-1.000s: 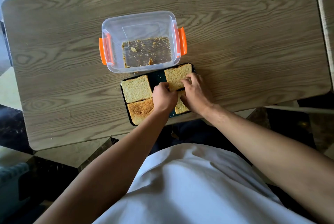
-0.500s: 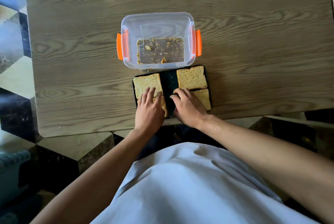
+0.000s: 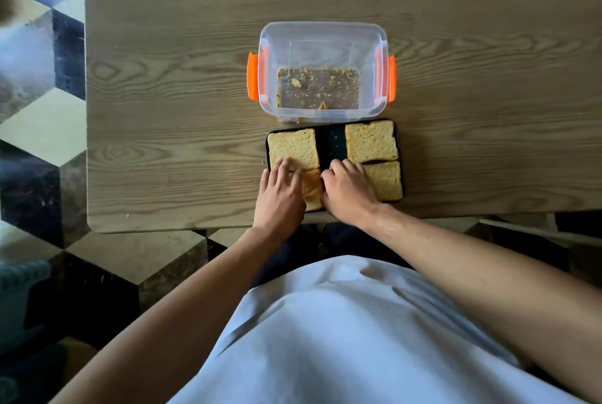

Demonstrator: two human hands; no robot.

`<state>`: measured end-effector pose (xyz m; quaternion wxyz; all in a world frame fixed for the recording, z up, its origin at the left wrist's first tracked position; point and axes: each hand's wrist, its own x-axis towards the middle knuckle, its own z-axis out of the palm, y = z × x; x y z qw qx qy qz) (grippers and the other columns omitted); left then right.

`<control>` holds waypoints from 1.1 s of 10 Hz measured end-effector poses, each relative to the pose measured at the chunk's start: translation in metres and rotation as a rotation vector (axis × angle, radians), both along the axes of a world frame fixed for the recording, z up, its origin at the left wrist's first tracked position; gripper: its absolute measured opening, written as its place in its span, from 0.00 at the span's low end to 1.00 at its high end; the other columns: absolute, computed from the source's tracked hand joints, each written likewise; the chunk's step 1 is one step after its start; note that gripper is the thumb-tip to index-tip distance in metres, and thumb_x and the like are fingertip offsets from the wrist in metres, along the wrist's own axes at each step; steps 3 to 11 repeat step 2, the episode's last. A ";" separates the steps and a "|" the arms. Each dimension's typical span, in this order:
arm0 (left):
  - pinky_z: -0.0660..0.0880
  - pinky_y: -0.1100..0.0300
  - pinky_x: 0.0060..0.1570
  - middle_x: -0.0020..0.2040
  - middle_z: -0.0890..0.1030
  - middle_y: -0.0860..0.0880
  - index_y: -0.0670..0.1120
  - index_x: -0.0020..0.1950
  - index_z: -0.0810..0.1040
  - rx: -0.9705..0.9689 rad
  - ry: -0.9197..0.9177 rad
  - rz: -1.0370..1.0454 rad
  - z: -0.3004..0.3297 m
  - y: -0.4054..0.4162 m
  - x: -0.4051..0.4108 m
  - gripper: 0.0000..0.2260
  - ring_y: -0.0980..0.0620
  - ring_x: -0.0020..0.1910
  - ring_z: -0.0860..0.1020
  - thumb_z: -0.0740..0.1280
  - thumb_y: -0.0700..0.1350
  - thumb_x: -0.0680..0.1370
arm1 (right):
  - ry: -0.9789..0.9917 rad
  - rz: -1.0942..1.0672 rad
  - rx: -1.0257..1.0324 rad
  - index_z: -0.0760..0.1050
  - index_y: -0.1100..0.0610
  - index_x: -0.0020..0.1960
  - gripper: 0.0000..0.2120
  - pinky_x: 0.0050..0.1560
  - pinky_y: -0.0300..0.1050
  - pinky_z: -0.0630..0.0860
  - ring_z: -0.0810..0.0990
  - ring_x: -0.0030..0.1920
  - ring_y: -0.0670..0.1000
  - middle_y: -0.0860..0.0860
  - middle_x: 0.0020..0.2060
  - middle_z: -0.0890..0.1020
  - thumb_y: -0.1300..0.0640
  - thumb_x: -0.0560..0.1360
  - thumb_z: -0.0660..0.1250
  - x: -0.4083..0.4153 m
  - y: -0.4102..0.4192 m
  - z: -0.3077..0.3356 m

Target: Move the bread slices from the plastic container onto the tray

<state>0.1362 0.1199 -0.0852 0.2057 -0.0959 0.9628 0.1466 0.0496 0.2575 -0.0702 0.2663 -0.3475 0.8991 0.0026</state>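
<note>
A dark tray [image 3: 330,143] lies at the table's near edge with several bread slices on it: one at far left [image 3: 293,147], one at far right [image 3: 371,145], one at near right [image 3: 386,179], one at near left [image 3: 312,188]. My left hand [image 3: 280,193] rests flat, fingers apart, over the near-left slice and the edge of the far-left one. My right hand [image 3: 348,190] lies beside it on the tray's middle, touching the near-right slice. The clear plastic container [image 3: 322,35] with orange clips stands just beyond the tray and holds only crumbs.
The wooden table [image 3: 163,94] stretches wide to the left and right of the tray. Its near edge runs just below the tray. A chequered tile floor [image 3: 42,123] shows on the left. My white shirt fills the lower view.
My left hand went from a fist at the tray's middle to lying flat on the left slices. My right hand came back from the far-right slice to the tray's middle.
</note>
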 end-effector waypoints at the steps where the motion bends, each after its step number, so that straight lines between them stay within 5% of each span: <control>1: 0.56 0.43 0.76 0.78 0.62 0.37 0.41 0.75 0.65 0.019 0.062 0.018 0.006 -0.005 -0.009 0.28 0.39 0.78 0.58 0.64 0.49 0.77 | 0.072 -0.043 -0.050 0.74 0.59 0.65 0.22 0.63 0.53 0.67 0.72 0.63 0.59 0.58 0.61 0.76 0.49 0.75 0.65 -0.014 0.003 0.004; 2: 0.57 0.43 0.75 0.78 0.63 0.36 0.41 0.76 0.65 0.046 0.091 -0.012 0.009 -0.012 -0.015 0.29 0.38 0.78 0.59 0.64 0.52 0.78 | 0.062 -0.066 -0.020 0.68 0.59 0.72 0.30 0.72 0.57 0.61 0.66 0.71 0.62 0.61 0.70 0.71 0.43 0.76 0.64 -0.021 0.011 0.008; 11: 0.57 0.43 0.75 0.78 0.63 0.36 0.41 0.76 0.65 0.046 0.091 -0.012 0.009 -0.012 -0.015 0.29 0.38 0.78 0.59 0.64 0.52 0.78 | 0.062 -0.066 -0.020 0.68 0.59 0.72 0.30 0.72 0.57 0.61 0.66 0.71 0.62 0.61 0.70 0.71 0.43 0.76 0.64 -0.021 0.011 0.008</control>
